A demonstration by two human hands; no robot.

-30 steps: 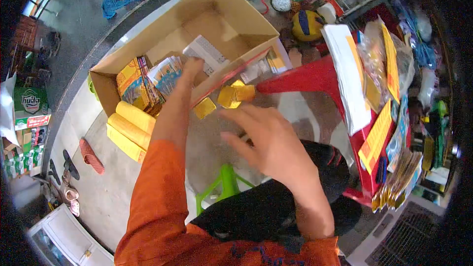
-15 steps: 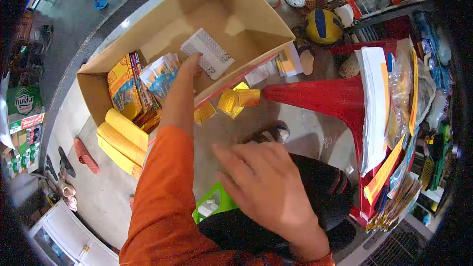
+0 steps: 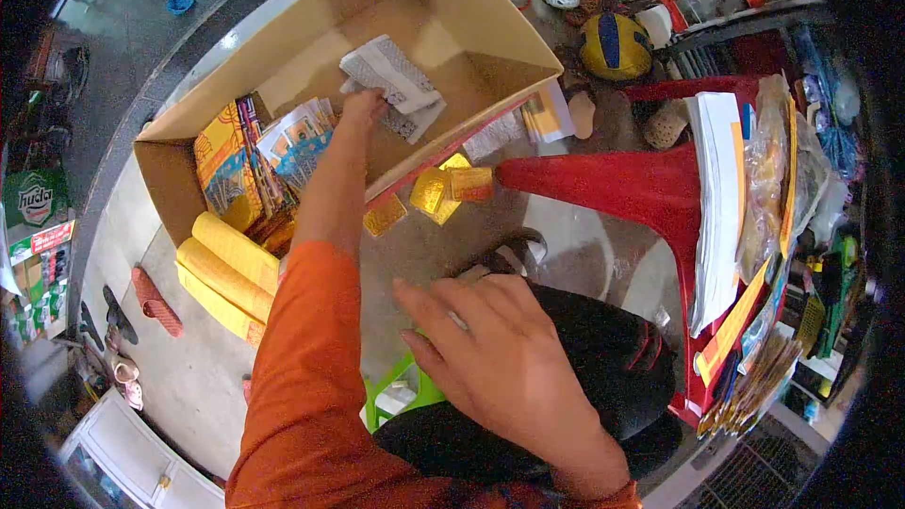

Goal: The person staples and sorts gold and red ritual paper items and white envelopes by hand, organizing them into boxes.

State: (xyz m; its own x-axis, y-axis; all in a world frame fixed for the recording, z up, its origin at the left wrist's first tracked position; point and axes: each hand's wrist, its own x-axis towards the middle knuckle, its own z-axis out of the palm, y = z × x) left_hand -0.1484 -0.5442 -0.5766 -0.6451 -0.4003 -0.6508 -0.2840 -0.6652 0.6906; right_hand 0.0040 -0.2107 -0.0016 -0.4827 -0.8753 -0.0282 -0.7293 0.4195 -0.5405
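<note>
My left hand (image 3: 366,106) reaches down into a large cardboard box (image 3: 490,33), its fingers closed on the edge of a grey-white patterned paper bundle (image 3: 391,73). The bundle is raised and creased, overlapping another pale piece beneath it. Left of that hand, colourful paper packets (image 3: 236,165) and blue-and-white printed packets (image 3: 300,146) stand in the box. My right hand (image 3: 504,358) hovers palm down above my dark-clad leg, fingers slightly apart, holding nothing that shows.
Yellow paper rolls (image 3: 226,264) lie at the box's near-left corner. Gold paper squares (image 3: 438,190) sit beside the box. A red plastic stool (image 3: 603,179) bears paper stacks (image 3: 714,217) and incense sticks (image 3: 754,382). Behind are a ball (image 3: 615,45) and sandals (image 3: 669,123).
The patterned paper, flat in the box before, is now lifted and bunched by my left hand. My right hand has moved little. The view has shifted slightly.
</note>
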